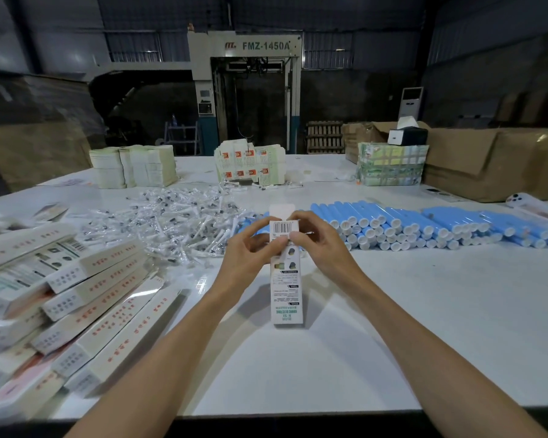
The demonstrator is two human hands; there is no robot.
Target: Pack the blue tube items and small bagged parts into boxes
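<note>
Behind table (393,311), FMZ-1450A machine (244,90), both hands (250,254) gripping barcoded box (286,279)

One head-worn wide-angle camera looked forward and downward across the broad white tabletop (408,311), close above its near edge.
</note>
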